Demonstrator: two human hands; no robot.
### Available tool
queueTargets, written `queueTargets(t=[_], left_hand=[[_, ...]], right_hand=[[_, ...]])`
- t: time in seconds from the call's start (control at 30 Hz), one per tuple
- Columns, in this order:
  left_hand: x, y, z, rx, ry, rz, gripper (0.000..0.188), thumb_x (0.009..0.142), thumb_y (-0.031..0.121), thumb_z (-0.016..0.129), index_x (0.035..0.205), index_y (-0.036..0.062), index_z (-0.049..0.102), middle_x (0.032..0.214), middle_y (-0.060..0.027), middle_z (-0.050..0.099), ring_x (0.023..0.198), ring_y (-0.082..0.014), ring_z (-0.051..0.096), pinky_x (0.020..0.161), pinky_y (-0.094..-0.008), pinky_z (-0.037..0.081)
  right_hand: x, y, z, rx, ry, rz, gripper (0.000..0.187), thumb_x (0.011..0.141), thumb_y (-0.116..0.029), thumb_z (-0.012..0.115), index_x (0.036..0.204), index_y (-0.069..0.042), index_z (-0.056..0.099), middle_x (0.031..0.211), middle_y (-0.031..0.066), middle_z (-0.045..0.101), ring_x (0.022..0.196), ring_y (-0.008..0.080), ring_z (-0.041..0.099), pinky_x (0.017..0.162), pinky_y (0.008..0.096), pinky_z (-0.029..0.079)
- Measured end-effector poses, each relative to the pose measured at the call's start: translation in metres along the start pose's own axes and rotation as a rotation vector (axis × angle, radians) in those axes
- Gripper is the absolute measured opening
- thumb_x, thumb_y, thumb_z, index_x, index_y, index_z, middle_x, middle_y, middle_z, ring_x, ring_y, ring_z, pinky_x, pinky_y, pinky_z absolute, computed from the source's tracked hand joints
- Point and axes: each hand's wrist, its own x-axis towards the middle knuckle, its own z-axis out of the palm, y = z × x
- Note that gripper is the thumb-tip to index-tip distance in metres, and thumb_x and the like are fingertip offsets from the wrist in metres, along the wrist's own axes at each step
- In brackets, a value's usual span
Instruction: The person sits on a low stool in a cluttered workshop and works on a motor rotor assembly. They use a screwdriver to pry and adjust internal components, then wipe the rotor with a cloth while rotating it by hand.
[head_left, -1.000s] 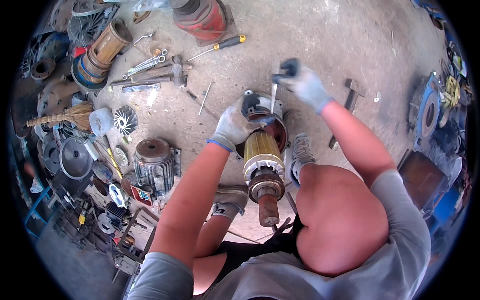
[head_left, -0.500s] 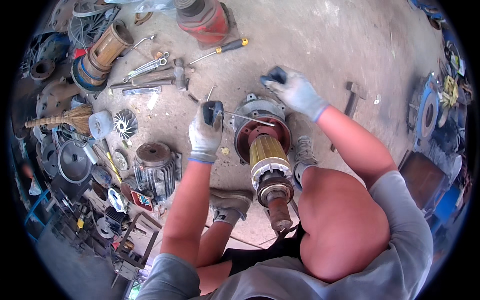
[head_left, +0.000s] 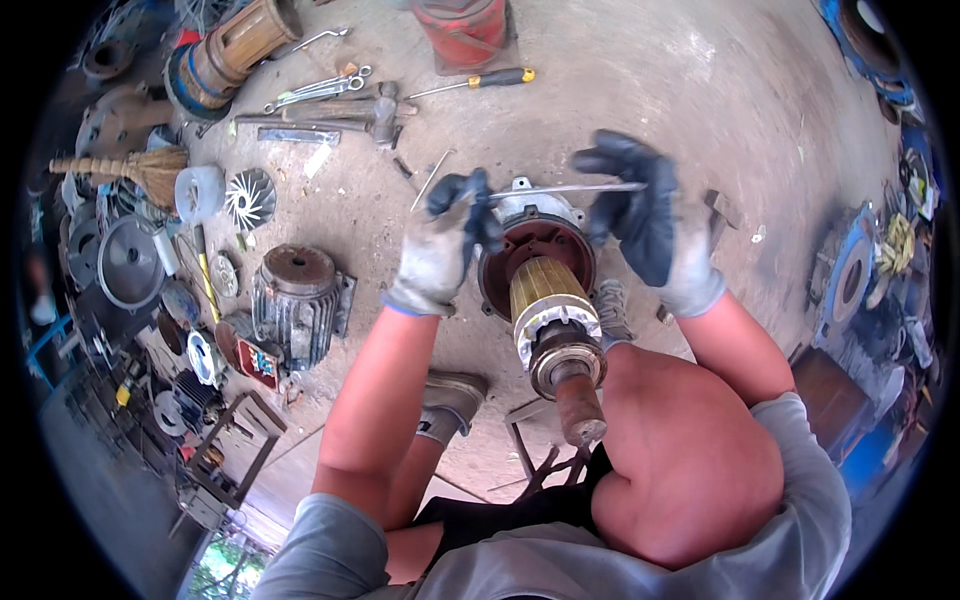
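My left hand (head_left: 445, 245), in a white glove with dark fingers, is closed around a thin metal rod (head_left: 560, 189). A slanting thin piece (head_left: 431, 180) shows beyond this fist, apparently the rod's bent end. Across from it, my right hand (head_left: 645, 215), gloved the same way, has its fingers apart. The rod's far tip overlaps that palm; whether they touch I cannot tell. Below the rod is a motor rotor (head_left: 555, 290) with a brassy ribbed body and a rusty shaft (head_left: 575, 405) toward me. Its far end sits in a round grey end cover (head_left: 540, 205) with a reddish inside.
Left of my forearm stands a finned motor housing (head_left: 298, 305). Farther off lie a hammer (head_left: 384, 118), several spanners (head_left: 318, 90) and a screwdriver (head_left: 490, 77), near a red bucket (head_left: 460, 30). Another hammer (head_left: 718, 210) lies right. A fan wheel (head_left: 250, 198) and broom (head_left: 140, 172) are left.
My right hand has come down and opened near the rod's tip. The rod, slanted down to the right before, is now nearly level. The view has shifted, with floor items higher in the picture.
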Motion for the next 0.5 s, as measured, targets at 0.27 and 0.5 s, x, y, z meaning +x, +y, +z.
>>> queueTargets(t=[0.27,0.5], left_hand=[[0.004,0.014,-0.012,0.503,-0.105,0.317,0.027,0.11,0.006,0.054,0.135,0.0024,0.063,0.123,-0.0077,0.076,0.1,-0.0154,0.072,0.079,-0.0257,0.054],[-0.035,0.038,-0.042,0.276,0.088,0.269,0.03,0.106,0.003,0.061,0.135,-0.0008,0.065,0.123,-0.0095,0.076,0.099,-0.0125,0.07,0.083,-0.0251,0.051]], right_hand=[[-0.029,-0.027,-0.004,-0.165,0.257,0.072,0.051,0.114,-0.057,0.043,0.1,-0.01,0.056,0.08,0.0079,0.06,0.057,0.0132,0.051,0.051,0.0275,0.042],[-0.057,-0.015,-0.012,-0.536,0.159,-0.05,0.059,0.11,-0.055,0.054,0.103,0.003,0.06,0.08,0.0083,0.062,0.059,0.0122,0.055,0.048,0.0257,0.042]])
